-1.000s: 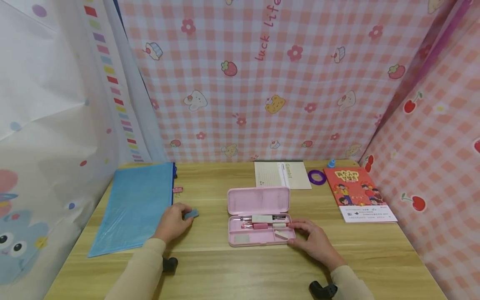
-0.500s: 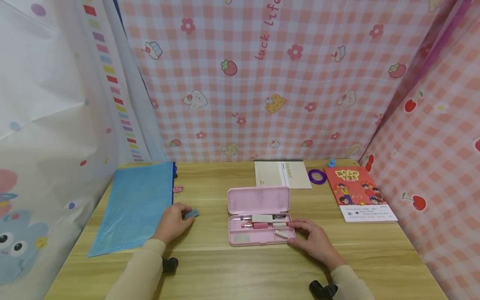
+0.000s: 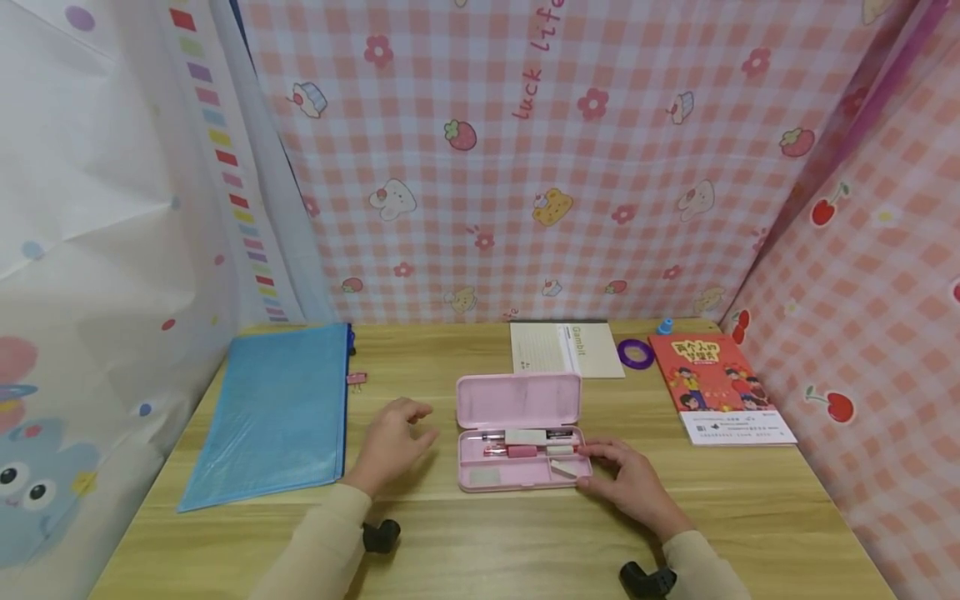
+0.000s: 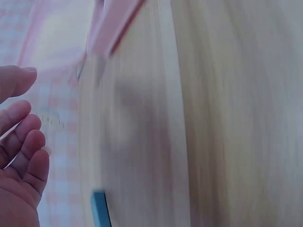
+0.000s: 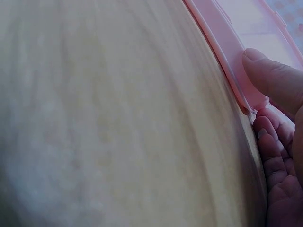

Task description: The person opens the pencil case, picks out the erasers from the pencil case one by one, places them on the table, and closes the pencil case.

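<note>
An open pink pencil case lies on the table with its lid tipped back. In it are a black-ended pen, a pink-and-clear pen and small white pieces. My right hand holds the case's right end; in the right wrist view the thumb lies over its rim, with the curled fingers at the corner. Left of the case, my left hand hovers empty, fingers loosely bent. A small blue block lies on the table in the left wrist view; in the head view the left hand hides it.
A blue zip folder lies at the left, a pink binder clip beside it. Along the back are a Gambit notebook, a purple tape ring, a small blue cone-like piece and a red book.
My left hand has left the blue block and moved right, toward the pencil case. The right hand and the case have stayed in place.
</note>
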`<state>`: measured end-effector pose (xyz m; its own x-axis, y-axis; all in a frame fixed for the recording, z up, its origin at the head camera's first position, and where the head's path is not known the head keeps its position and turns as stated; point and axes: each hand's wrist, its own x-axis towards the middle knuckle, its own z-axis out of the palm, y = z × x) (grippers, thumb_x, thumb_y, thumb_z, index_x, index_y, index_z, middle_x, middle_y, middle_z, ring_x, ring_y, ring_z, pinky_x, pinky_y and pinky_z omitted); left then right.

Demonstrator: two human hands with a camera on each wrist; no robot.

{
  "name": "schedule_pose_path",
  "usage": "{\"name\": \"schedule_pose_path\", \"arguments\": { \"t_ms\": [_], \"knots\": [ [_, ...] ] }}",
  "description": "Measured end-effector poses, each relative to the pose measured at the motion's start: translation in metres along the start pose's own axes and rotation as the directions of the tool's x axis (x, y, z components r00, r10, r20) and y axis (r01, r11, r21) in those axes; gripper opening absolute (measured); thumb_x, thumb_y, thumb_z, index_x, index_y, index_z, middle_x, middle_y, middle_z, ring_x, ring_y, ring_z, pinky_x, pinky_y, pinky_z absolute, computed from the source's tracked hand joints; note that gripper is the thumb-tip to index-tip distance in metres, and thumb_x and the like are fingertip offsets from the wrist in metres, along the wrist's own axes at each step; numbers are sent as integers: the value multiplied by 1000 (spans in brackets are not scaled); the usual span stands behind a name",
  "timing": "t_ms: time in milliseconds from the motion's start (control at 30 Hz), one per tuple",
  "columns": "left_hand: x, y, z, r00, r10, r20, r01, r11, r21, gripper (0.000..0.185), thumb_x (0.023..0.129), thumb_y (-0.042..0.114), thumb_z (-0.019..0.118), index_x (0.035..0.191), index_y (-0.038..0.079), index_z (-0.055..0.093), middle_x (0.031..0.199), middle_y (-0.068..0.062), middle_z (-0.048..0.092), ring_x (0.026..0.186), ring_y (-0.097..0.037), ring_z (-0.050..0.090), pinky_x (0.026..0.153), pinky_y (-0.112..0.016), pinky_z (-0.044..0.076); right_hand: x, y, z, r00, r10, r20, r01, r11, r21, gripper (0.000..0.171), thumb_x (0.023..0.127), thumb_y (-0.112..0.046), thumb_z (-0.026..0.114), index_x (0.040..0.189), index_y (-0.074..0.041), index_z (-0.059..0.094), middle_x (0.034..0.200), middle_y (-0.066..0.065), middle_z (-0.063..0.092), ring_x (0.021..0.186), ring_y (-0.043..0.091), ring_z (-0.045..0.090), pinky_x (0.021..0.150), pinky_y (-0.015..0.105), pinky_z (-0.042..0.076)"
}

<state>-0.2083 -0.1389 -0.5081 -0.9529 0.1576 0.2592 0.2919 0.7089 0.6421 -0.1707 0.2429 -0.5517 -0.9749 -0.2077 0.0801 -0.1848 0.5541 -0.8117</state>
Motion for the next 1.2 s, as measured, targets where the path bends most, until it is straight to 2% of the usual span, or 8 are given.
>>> {"name": "schedule_pose_path", "arguments": {
  "t_ms": [167, 300, 467, 667, 933, 1200],
  "knots": [
    [1, 18, 18, 998, 19, 56, -17, 999, -35, 32, 81, 19, 78, 108, 5, 70, 102, -5, 64, 92, -18, 59, 80, -34, 51, 0, 1, 1, 1000, 1, 0, -1, 1000, -3, 41, 73, -31, 84, 110, -19, 70, 121, -3, 60, 114, 19, 54, 94, 34, 46],
    [3, 28, 33, 994, 56, 94, -51, 997, -54, 31, 82, 20, 77, 108, 4, 69, 97, -6, 62, 86, -19, 58, 76, -32, 50, 0, 3, 1, 1000, -4, -3, 4, 1000, 0, 42, 72, -32, 84, 109, -19, 70, 121, -3, 60, 114, 18, 54, 95, 33, 46],
    [6, 37, 51, 987, 100, 128, -94, 994, -55, 31, 80, 18, 76, 105, 3, 69, 91, -6, 61, 80, -15, 53, 70, -29, 47, -1, 3, 1, 1000, -12, -6, 12, 1000, 14, 42, 71, -30, 85, 109, -18, 71, 120, -3, 61, 114, 18, 54, 95, 32, 46],
    [10, 44, 70, 977, 133, 168, -129, 991, -32, 32, 79, 24, 77, 104, 5, 69, 88, -2, 60, 80, -12, 50, 72, -29, 45, 0, 2, 1, 1000, -12, -5, 12, 1000, 16, 42, 71, -30, 85, 109, -18, 71, 119, -4, 61, 114, 18, 54, 95, 32, 46],
    [14, 51, 78, 976, 120, 180, -120, 993, -13, 34, 79, 27, 77, 104, 6, 70, 86, 1, 60, 79, -12, 51, 73, -29, 45, 1, 3, 1, 1000, 2, 3, -2, 1000, -6, 42, 72, -35, 84, 109, -20, 70, 120, -4, 60, 115, 18, 53, 95, 34, 46],
    [17, 53, 83, 978, 95, 185, -95, 995, -10, 22, 82, 25, 75, 97, 10, 72, 80, 8, 60, 75, -9, 53, 73, -30, 47, 0, 4, 1, 1000, -7, 3, 7, 1000, -6, 42, 72, -34, 84, 109, -20, 70, 120, -5, 60, 114, 18, 54, 95, 33, 46]
  ]
}}
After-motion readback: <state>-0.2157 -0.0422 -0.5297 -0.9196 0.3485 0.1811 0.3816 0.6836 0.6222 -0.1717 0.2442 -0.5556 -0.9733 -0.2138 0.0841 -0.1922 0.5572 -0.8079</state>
